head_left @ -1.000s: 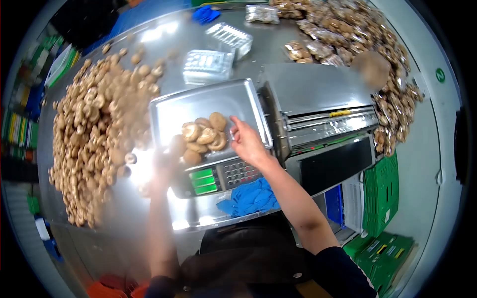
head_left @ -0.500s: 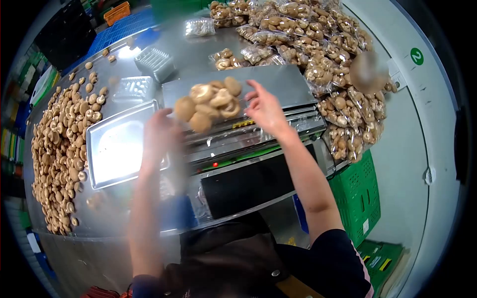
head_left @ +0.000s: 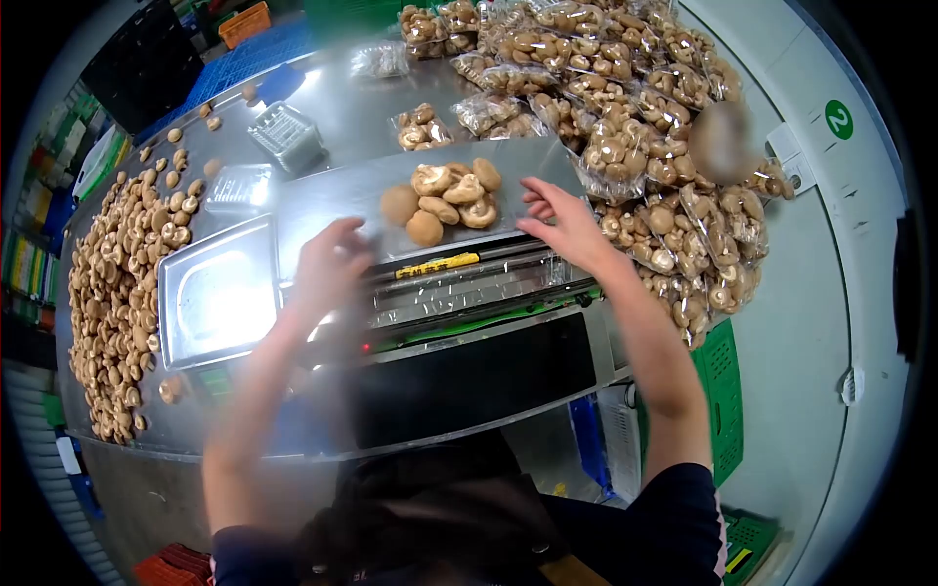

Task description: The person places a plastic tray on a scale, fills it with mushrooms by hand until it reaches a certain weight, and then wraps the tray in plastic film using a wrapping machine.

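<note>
One head cam only: scene is viewed fwd & down from above the table's (head_left: 344,109) near edge. L hand (head_left: 332,264) & R hand (head_left: 567,225) are seen close, mid-view; wall (head_left: 831,264) is caught at frame R, w/ wide-angle curvature.

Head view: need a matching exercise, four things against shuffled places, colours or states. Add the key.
1. Metal tray
2. Bagged mushrooms
3. Wall sign
4. Small mushroom cluster

A. Green, with a white 2
B. Between the left hand and the right hand
C. Beside the loose mushroom pile
D. Heaped, in clear plastic

Pairs: 1-C, 2-D, 3-A, 4-B
</note>
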`<state>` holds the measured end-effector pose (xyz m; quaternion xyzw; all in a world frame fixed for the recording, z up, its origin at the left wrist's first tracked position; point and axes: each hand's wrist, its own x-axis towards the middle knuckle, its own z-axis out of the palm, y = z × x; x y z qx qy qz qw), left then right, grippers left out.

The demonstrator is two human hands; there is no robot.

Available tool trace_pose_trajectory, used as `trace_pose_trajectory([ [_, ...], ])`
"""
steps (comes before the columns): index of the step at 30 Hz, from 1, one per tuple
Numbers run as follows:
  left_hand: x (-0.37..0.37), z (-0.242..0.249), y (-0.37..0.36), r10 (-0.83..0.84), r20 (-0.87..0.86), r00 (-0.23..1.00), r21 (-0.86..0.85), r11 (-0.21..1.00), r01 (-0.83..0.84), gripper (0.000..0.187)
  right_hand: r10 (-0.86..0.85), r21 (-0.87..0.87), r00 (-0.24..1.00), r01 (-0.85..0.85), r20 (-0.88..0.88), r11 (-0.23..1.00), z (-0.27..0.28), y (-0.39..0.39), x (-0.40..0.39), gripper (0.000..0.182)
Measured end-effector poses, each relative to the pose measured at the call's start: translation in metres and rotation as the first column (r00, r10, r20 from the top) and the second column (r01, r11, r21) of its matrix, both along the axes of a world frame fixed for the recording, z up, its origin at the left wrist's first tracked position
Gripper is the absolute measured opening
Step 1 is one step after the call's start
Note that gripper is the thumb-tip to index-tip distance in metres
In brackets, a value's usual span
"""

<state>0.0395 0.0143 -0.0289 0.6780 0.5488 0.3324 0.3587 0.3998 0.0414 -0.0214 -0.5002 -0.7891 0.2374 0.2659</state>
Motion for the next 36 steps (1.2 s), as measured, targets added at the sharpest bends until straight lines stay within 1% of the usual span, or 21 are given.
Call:
trace_pose_trajectory([
  [1, -0.014, 0.004, -0.013, -0.011, -0.325, 0.946, 0.226, 0.97, 0.089, 0.047, 0.053, 0.148, 0.988, -0.075, 0.143, 0.986, 0.009, -0.008, 0.013, 0.065],
  [4, -0.041, 0.045, -0.046, -0.196, -0.753, 0.628, 0.227, 0.819, 0.527, 0.054, 0.191, 0.16, 0.822, -0.322, 0.537, 0.933, 0.034, -0.03, 0.048, 0.057],
  [7, -0.037, 0.05, -0.043, -0.253, -0.775, 0.579, 0.218, 0.753, 0.621, 0.053, 0.319, -0.04, 0.656, -0.404, 0.684, 0.914, 0.024, -0.023, 0.048, 0.055],
  [8, -0.022, 0.05, -0.035, -0.3, -0.859, 0.415, -0.002, 0.812, 0.584, 0.054, 0.339, 0.055, 0.734, -0.454, 0.588, 0.889, 0.025, -0.021, 0.04, 0.043],
  [12, -0.033, 0.017, -0.048, -0.258, -0.551, 0.794, 0.327, 0.808, 0.489, 0.024, 0.28, 0.154, 0.959, -0.285, 0.05, 0.946, -0.007, -0.037, 0.052, 0.014],
  [13, -0.04, 0.011, -0.057, -0.244, -0.403, 0.882, 0.421, 0.806, 0.415, 0.019, 0.168, -0.108, 0.985, -0.171, -0.034, 0.979, 0.005, -0.059, 0.058, 0.015],
  [14, -0.05, 0.019, -0.079, -0.183, -0.471, 0.863, 0.146, 0.949, 0.281, 0.016, 0.037, -0.363, 0.996, -0.065, -0.084, 0.93, 0.029, -0.076, 0.062, 0.016],
  [16, -0.079, 0.029, -0.099, -0.09, -0.147, 0.985, 0.124, 0.986, 0.108, 0.007, 0.02, -0.325, 0.972, -0.097, -0.233, 0.941, 0.06, -0.087, 0.064, 0.018],
  [18, -0.085, 0.058, -0.085, 0.019, 0.181, 0.983, 0.165, 0.985, -0.049, 0.014, 0.256, 0.159, 0.872, -0.208, -0.416, 0.965, 0.085, -0.06, 0.059, 0.025],
  [19, -0.075, 0.085, -0.067, -0.028, 0.336, 0.942, 0.259, 0.964, -0.064, 0.018, 0.169, 0.294, 0.947, -0.085, -0.272, 0.952, 0.104, -0.045, 0.057, 0.032],
  [20, -0.068, 0.098, -0.037, -0.045, 0.534, 0.845, 0.33, 0.93, -0.159, 0.016, -0.095, 0.146, 0.876, 0.184, -0.473, 0.972, 0.115, -0.03, 0.041, 0.032],
  [21, -0.054, 0.107, -0.006, -0.043, 0.653, 0.756, 0.329, 0.915, -0.232, 0.016, -0.104, 0.112, 0.711, 0.249, -0.695, 0.962, 0.121, -0.002, 0.018, 0.025],
  [22, -0.056, 0.09, 0.035, 0.127, 0.448, 0.885, 0.351, 0.886, -0.305, 0.02, 0.032, 0.201, 0.717, 0.151, -0.697, 0.968, 0.109, 0.038, 0.013, 0.03],
  [24, -0.023, 0.055, 0.091, 0.119, 0.171, 0.978, 0.305, 0.937, -0.168, 0.031, -0.182, 0.002, 0.959, 0.187, -0.218, 0.982, 0.083, 0.082, -0.013, 0.043],
  [25, -0.021, -0.001, 0.118, 0.0, 0.324, 0.946, 0.182, 0.981, -0.062, 0.044, -0.1, 0.207, 0.995, 0.096, 0.009, 0.974, 0.041, 0.101, -0.018, 0.052],
  [27, 0.009, -0.001, 0.097, -0.065, 0.042, 0.997, -0.063, 0.996, 0.067, 0.058, -0.052, -0.048, 0.972, 0.065, 0.229, 0.997, -0.018, 0.11, -0.023, 0.045],
  [29, -0.002, -0.02, 0.093, -0.146, -0.323, 0.935, 0.055, 0.983, 0.172, 0.064, 0.094, -0.108, 0.979, -0.075, 0.179, 0.991, -0.017, 0.096, -0.014, 0.038],
  [31, 0.011, 0.02, 0.066, -0.129, 0.065, 0.989, -0.268, 0.953, 0.142, 0.058, 0.112, -0.295, 0.991, -0.084, 0.078, 0.952, 0.01, 0.073, -0.014, 0.037],
  [33, 0.012, 0.032, 0.043, -0.237, -0.013, 0.971, -0.391, 0.895, 0.213, 0.029, 0.063, -0.43, 0.992, -0.103, -0.107, 0.897, 0.032, 0.043, -0.013, 0.036],
  [35, 0.014, 0.046, 0.016, -0.228, -0.073, 0.971, -0.337, 0.922, 0.191, 0.026, -0.017, -0.509, 0.964, -0.126, -0.266, 0.852, 0.05, 0.002, -0.011, 0.032],
  [36, 0.018, 0.068, 0.002, -0.091, 0.148, 0.985, -0.506, 0.849, 0.155, 0.026, -0.031, -0.534, 0.957, -0.134, -0.288, 0.835, 0.066, -0.014, -0.011, 0.03],
])
